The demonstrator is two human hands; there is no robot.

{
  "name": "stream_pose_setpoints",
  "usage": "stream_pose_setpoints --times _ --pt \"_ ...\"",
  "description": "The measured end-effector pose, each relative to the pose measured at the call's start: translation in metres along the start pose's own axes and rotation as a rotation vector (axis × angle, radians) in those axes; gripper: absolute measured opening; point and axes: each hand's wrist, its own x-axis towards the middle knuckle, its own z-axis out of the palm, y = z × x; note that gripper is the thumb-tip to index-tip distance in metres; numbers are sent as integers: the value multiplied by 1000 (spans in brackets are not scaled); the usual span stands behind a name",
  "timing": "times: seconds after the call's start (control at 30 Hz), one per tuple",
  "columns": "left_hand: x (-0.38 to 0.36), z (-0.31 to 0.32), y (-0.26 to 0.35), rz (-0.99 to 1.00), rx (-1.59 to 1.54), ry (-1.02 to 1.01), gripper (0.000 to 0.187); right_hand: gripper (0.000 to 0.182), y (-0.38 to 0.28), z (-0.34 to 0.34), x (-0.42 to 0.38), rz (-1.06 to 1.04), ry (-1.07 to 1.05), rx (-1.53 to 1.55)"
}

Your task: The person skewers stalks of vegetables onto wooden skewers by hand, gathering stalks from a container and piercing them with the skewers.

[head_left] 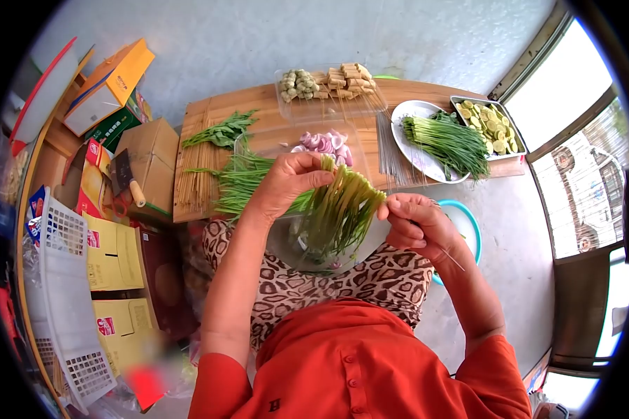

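Green stalks (349,199): a dense fringe held in the air between both hands, just off the near edge of the table (217,103) and above the lap, pale ends uppermost, leafy ends hanging.
Left hand (286,185): thumb and forefinger closed on the pale ends at the row's left end; a light pinch should steady them without bruising.
Right hand (416,220): thumb and fingertips pinched together at the row's right end, apparently gripping a thin stick (455,261) whose tail juts out below the palm.
Stick path: fingers and crowded ends hide it, so I cannot tell whether it runs through every stalk; lining it up with the row and pressing straight, left fingertips clear of the point, would be the sound way.
Pale ends: best levelled to one height, spaced evenly, so none splits.
Loose stalks (241,185): along the table's near edge, left of centre, handy to the left hand.
Oval plate (405,120): towards the table's right end, bearing another green bunch (447,143).
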Motion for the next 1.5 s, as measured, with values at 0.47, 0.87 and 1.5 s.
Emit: stream_pose_setpoints --times 0.47,0.87,1.5 --pt "8 -8 -36 56 33 125 22 24 -9 -18 -14 -46 159 -13" --pt "-64 -53 -93 -115 -35 673 20 26 -160 -74 -95 -973 823 -562" --pt "-139 29 -116 -335 162 739 15 29 -20 -344 135 -202 1192 -1342"
